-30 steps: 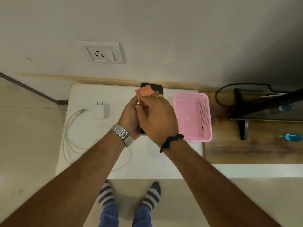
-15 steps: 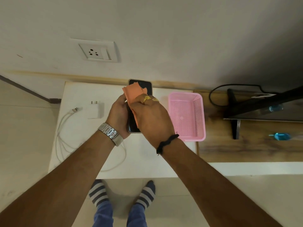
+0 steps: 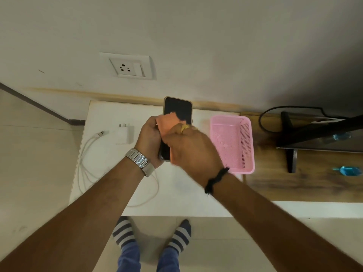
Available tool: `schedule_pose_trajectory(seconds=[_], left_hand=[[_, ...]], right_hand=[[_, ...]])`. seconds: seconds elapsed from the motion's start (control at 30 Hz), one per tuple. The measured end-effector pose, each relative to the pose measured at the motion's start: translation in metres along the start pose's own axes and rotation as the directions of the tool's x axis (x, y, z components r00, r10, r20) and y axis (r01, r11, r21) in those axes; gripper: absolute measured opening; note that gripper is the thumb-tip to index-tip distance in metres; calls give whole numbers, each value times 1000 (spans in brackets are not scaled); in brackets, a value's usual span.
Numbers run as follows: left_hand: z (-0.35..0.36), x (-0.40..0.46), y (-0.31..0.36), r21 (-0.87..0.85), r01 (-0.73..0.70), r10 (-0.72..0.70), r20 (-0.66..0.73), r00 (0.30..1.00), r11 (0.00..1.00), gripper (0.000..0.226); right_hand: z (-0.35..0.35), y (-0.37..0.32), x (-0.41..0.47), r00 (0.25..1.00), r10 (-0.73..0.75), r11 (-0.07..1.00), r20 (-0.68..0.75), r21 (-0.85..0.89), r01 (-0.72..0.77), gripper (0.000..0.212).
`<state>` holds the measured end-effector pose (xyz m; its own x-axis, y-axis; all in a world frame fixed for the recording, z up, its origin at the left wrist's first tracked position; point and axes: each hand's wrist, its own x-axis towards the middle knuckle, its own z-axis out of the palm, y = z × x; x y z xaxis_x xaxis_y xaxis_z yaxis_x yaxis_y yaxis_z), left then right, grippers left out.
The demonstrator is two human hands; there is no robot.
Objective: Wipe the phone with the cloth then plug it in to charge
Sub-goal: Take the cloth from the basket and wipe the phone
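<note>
Orange cloth (image 3: 168,122) under right hand (image 3: 191,148) | phone (image 3: 177,112) gripped by left hand (image 3: 148,138)

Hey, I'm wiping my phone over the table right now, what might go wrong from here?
The left hand grips only the lower part of the phone, held above the table; pressure from the right hand with the cloth might make it slip. The cable loops near the table's left edge and under the left wrist, so it could snag later.

White table (image 3: 182,193) (pale wall (image 3: 196,36) behind)
</note>
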<state>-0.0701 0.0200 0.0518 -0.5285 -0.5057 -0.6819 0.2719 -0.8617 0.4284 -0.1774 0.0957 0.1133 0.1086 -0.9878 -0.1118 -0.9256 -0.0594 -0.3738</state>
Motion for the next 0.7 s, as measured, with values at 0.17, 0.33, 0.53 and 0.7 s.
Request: schedule_pose_trajectory(seconds=[0.17, 0.33, 0.53, 0.7], left_hand=[[11, -2, -13, 62, 49, -51, 23, 998, 997, 56], [13, -8, 4, 85, -14, 17, -34, 999, 996, 43], [20, -9, -5, 70, 45, -52, 94, 994, 996, 64], [17, -10, 1, 74, -13, 14, -10, 1000, 997, 41]], right_hand=[[-32, 34, 44, 948, 239, 964, -209, -65, -257, 22], [-27, -9, 6, 994, 104, 987, -40, 123, -99, 19], [-50, 26, 41, 963, 215, 974, -161, -32, -223, 25], [-39, -12, 15, 985, 165, 982, -52, 96, -160, 23]])
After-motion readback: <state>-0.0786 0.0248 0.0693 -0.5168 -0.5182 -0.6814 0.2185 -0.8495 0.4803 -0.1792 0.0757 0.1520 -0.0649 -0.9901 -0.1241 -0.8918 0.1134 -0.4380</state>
